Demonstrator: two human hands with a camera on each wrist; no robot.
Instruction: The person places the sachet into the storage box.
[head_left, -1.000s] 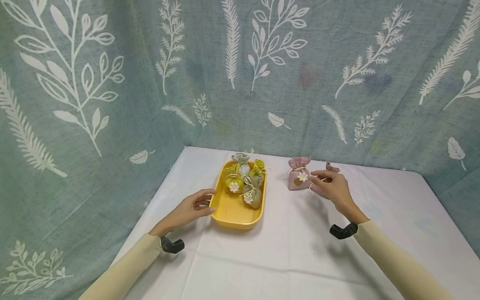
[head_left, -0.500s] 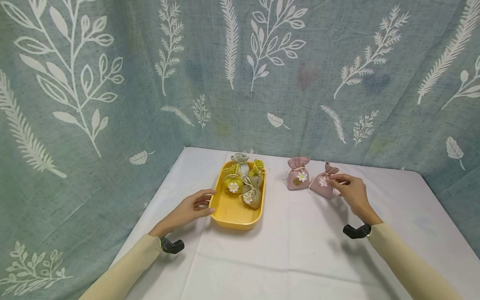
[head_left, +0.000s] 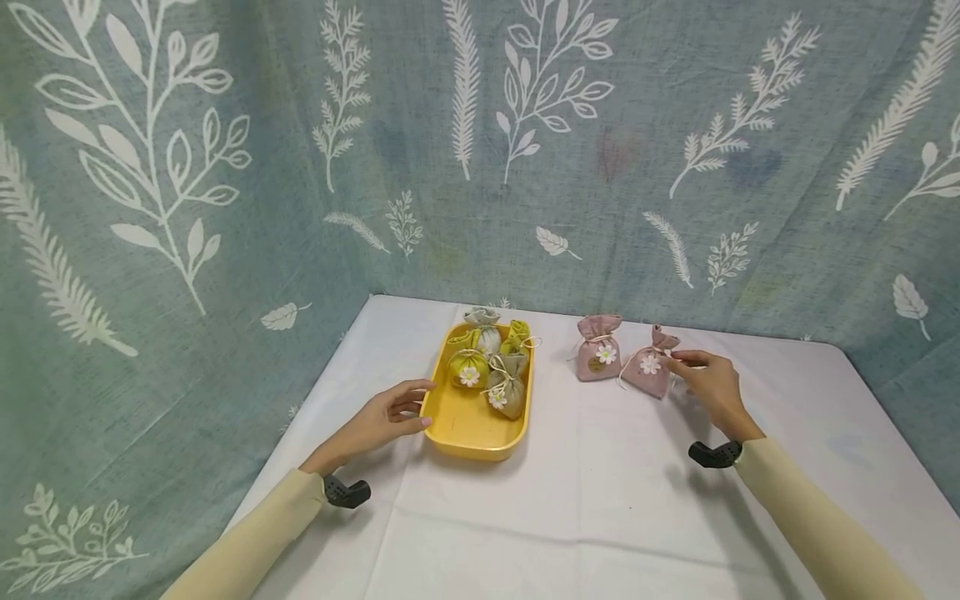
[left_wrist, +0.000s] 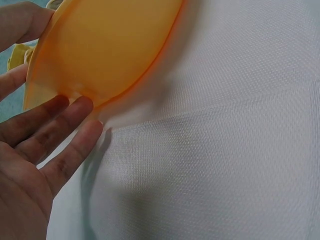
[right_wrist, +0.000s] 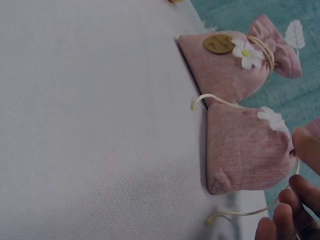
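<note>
In the head view, we see our right hand (head_left: 711, 385) pinching the cord-tied neck of a pink cloth pouch with a white flower (head_left: 654, 383), the pouch just left of the palm on the white tablecloth (head_left: 600, 483); our left hand (head_left: 382, 414) touches a yellow rectangular tray (head_left: 467, 427). In the left-wrist view, our fingers (left_wrist: 75, 152) rest unclenched against its wall. In the right-wrist view, our thumb (right_wrist: 306, 147) meets the pouch's neck.
</note>
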